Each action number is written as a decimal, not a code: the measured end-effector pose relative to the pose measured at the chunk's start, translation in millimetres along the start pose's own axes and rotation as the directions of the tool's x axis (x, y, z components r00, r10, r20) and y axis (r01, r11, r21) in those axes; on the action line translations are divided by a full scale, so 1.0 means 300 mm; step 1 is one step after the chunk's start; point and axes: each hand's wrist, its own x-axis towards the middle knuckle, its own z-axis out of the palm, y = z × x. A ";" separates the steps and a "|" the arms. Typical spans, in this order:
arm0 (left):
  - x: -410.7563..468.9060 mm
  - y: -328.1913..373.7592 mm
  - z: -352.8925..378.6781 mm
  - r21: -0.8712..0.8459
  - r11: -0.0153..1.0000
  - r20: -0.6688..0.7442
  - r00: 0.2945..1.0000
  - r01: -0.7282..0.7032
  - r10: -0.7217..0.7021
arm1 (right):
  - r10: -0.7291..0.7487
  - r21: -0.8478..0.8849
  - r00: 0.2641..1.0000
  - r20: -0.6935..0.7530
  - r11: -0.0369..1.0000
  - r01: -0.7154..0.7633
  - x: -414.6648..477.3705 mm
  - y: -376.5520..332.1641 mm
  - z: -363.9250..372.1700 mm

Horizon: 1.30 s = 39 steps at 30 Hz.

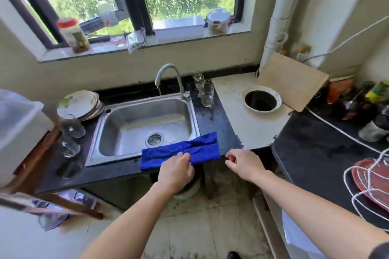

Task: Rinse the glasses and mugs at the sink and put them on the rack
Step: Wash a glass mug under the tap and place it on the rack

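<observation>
A steel sink [117, 111] sits in a dark counter, and a thin stream runs from its curved tap [166, 71]. Clear glasses [207, 94] stand behind the sink's right corner. More clear glasses [72, 126] stand left of the sink, near a lower one [69, 147]. A blue cloth [197, 147] lies folded over the sink's front right rim. My left hand [175, 169] pinches the cloth's front edge. My right hand [242, 162] hovers just right of the cloth, fingers loosely curled, holding nothing. A white wire rack [366, 185] shows at the right edge.
Stacked plates [79, 104] lean behind the left glasses. A white plastic box [19, 128] fills the far left. A round hole [261, 101] opens in the pale counter, with a wooden board [292, 80] behind it. Bottles [357, 103] crowd the right counter. A red plate [370, 178] lies in the rack.
</observation>
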 end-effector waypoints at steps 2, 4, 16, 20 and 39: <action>0.054 -0.058 -0.023 -0.022 0.999 0.012 0.999 0.046 -0.046 | 0.004 0.012 1.000 0.015 1.000 -0.004 0.112 -0.040 -0.010; 0.119 -0.124 -0.035 -0.038 0.996 0.025 0.996 0.086 -0.085 | 0.012 0.020 0.999 0.037 1.000 -0.013 0.228 -0.077 -0.003; 0.636 -0.471 -0.064 -0.067 0.997 0.088 0.995 0.044 -0.038 | 0.251 0.134 0.968 -0.002 0.959 -0.249 0.809 -0.187 -0.009; 0.760 -0.483 -0.042 -0.100 0.995 0.120 0.993 0.020 -0.008 | 0.314 0.146 0.949 -0.034 0.941 -0.306 0.938 -0.156 -0.067; 0.935 -0.536 0.130 -0.190 0.942 0.222 0.946 0.278 -0.235 | 0.324 0.081 0.934 0.147 0.938 -0.338 1.365 -0.040 -0.084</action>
